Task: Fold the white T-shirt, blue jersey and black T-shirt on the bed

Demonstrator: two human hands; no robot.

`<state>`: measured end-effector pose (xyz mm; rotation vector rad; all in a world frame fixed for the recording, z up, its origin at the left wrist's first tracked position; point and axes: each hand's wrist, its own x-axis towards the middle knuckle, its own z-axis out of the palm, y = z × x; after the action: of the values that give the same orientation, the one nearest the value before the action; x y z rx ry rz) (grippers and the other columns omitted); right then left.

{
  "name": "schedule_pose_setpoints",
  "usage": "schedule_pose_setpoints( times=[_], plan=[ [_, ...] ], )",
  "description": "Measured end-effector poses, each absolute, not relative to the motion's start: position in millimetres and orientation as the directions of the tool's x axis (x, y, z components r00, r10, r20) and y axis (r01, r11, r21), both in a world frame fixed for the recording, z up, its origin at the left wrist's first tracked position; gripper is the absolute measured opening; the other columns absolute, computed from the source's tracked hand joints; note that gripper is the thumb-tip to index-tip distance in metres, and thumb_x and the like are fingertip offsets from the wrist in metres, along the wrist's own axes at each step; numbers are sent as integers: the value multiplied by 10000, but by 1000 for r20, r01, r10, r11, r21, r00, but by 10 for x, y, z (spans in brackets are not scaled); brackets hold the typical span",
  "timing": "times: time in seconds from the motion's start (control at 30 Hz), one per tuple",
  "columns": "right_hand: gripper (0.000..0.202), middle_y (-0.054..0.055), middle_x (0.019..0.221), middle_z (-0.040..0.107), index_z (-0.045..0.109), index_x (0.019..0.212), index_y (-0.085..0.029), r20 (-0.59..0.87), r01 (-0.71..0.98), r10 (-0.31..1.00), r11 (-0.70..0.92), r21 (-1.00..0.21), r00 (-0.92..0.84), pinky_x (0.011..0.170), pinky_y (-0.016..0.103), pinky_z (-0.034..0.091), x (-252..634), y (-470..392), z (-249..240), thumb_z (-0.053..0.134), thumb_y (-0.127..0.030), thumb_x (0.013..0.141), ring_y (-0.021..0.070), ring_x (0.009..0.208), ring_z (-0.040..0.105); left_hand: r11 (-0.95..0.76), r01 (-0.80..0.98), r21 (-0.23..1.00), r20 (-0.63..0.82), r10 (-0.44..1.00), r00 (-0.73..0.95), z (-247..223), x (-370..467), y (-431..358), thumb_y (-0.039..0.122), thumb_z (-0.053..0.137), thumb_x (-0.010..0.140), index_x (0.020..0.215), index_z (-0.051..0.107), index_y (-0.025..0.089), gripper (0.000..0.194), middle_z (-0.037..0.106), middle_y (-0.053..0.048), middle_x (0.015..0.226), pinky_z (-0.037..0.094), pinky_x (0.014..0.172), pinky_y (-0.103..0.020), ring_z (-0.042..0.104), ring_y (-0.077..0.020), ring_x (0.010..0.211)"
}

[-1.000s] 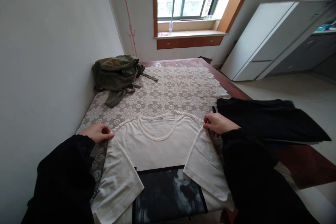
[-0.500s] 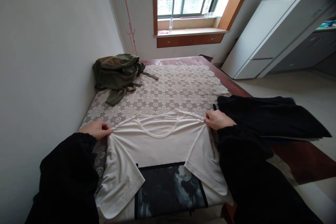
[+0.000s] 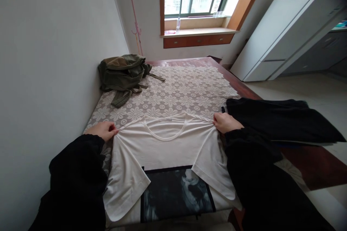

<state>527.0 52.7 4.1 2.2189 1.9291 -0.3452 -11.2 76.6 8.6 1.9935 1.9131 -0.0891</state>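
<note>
From my end, I see the left hand (image 3: 101, 130) and the right hand (image 3: 227, 122) each pinching a shoulder of the white T-shirt (image 3: 162, 151). It lies spread over the lace cloth (image 3: 184, 90), green backpack (image 3: 121, 72) beyond, dark clothes (image 3: 282, 119) to the right.

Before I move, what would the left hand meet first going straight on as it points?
The shirt, whose shoulder the left hand pinches; past that, probably the collar, though depth is hard to judge.
</note>
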Motion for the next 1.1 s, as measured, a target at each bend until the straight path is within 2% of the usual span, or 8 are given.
schedule_pose_setpoints(
  times=[0.13,0.2,0.47,0.7,0.9,1.03,1.1],
  plan=[
    [236,123,938,733,674,839,-209,-247,994,966,-89,-56,73,705,326,458,5293,550,-40,616,-420,929,272,858,702,-15,978,210,-356,930,91,177,7,737,613,582,748,756,674,237,387,752,-38,821,441,663,-310,688,-245,799],
    [240,101,909,725,644,819,-219,-239,995,970,-64,-76,44,689,317,445,5301,565,-82,636,-438,915,258,839,688,-9,978,209,-358,930,85,192,56,730,647,600,730,758,679,234,422,753,-41,822,443,661,-314,688,-250,796],
    [138,69,878,706,596,775,-227,-175,990,985,-22,-138,-2,691,287,430,5289,577,-163,646,-284,890,225,841,657,-20,966,258,-284,954,96,81,135,773,523,606,743,780,668,239,294,740,-29,823,443,671,-303,665,-232,783],
    [47,87,892,697,613,848,-213,-140,991,990,-32,-129,14,710,311,435,5351,583,-201,619,-167,855,241,846,645,32,976,217,-247,969,23,124,44,763,485,583,769,768,608,248,239,718,-25,781,431,653,-306,660,-241,783],
    [117,69,986,687,644,1011,-215,20,948,983,183,-260,-184,782,303,464,5199,634,-201,592,-221,907,213,877,648,-81,928,364,-214,962,168,87,251,747,554,613,774,958,678,245,365,742,-27,866,473,696,-316,671,-225,775],
    [93,70,963,696,645,937,-217,53,944,975,224,-241,-217,790,308,462,5061,651,-205,554,-199,932,215,881,646,-155,934,322,-121,972,203,50,493,707,508,598,827,980,692,255,310,744,-28,938,469,701,-320,672,-222,826],
    [103,83,983,702,648,962,-212,86,949,973,227,-218,-212,818,328,469,5005,649,-224,548,-202,940,231,912,649,-176,940,292,-78,975,207,30,580,689,494,577,862,968,694,255,286,740,-32,983,472,717,-326,671,-220,848]
  ],
)
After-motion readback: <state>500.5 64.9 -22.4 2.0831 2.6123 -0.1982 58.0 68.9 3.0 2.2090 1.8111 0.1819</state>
